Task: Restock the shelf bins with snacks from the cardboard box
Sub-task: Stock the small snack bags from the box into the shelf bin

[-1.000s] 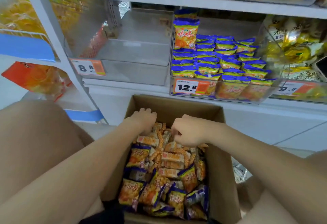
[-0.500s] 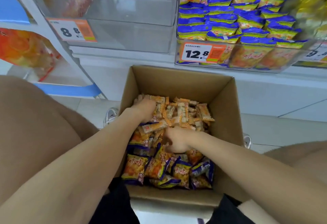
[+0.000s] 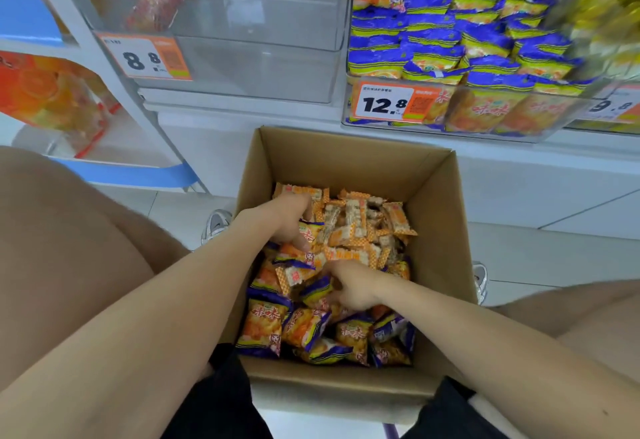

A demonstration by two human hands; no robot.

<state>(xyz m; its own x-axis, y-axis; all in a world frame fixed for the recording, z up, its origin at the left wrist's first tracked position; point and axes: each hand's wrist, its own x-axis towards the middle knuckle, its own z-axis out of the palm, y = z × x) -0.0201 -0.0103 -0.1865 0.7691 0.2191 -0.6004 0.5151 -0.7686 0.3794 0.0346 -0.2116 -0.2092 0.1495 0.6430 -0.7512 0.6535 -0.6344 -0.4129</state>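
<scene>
An open cardboard box stands on the floor between my knees. Small orange checkered bars fill its far half and orange-and-blue snack packets its near half. My left hand is down in the far left of the pile, fingers curled round an orange-and-blue packet. In the middle of the box, my right hand has its fingers closed on a blue-and-yellow packet. Above the box, the clear shelf bin tagged 8.8 holds nothing visible.
The bin tagged 12.8 at upper right is packed with the same blue-and-orange packets. A further bin tagged 9.8 sits at the far right edge. Orange bags fill a blue-trimmed rack at left. White shoes flank the box.
The view has tilted down towards the box. My right hand came from the far end to the middle of the pile. My left hand stayed at the far left and now holds a packet.
</scene>
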